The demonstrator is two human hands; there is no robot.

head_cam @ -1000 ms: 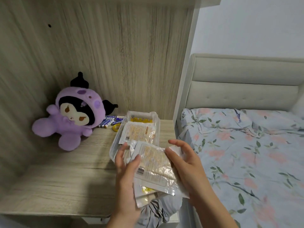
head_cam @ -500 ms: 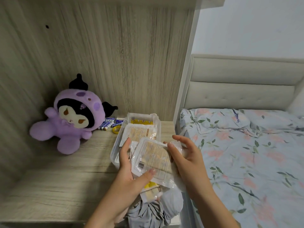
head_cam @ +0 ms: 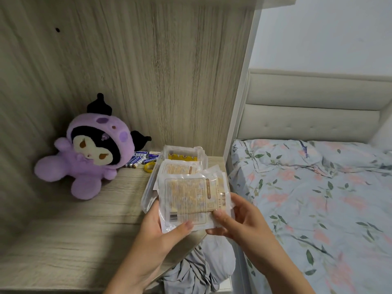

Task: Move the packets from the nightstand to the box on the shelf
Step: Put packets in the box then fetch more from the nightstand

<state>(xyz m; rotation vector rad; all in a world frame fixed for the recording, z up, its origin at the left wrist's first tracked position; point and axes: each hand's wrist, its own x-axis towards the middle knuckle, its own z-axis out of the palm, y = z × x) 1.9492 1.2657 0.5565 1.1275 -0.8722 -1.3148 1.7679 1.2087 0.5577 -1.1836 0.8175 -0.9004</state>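
Note:
A stack of clear packets (head_cam: 191,198) with yellowish printed labels is held over the near end of a clear plastic box (head_cam: 167,151) on the wooden shelf (head_cam: 63,240). My left hand (head_cam: 161,232) grips the stack's lower left corner, thumb on top. My right hand (head_cam: 235,221) pinches its lower right edge. Another packet (head_cam: 178,168) lies inside the box, and a yellow one (head_cam: 182,157) stands at its far end.
A purple plush toy (head_cam: 91,153) sits at the shelf's back left. Several blue batteries (head_cam: 140,159) and a yellow ring (head_cam: 149,166) lie beside the box. Grey cloth (head_cam: 201,270) hangs below the shelf edge. A bed with a floral sheet (head_cam: 314,198) is on the right.
Both hands have gathered the packets into a squarer stack and carried it forward over the box's near end. The left thumb now lies on the stack's front corner.

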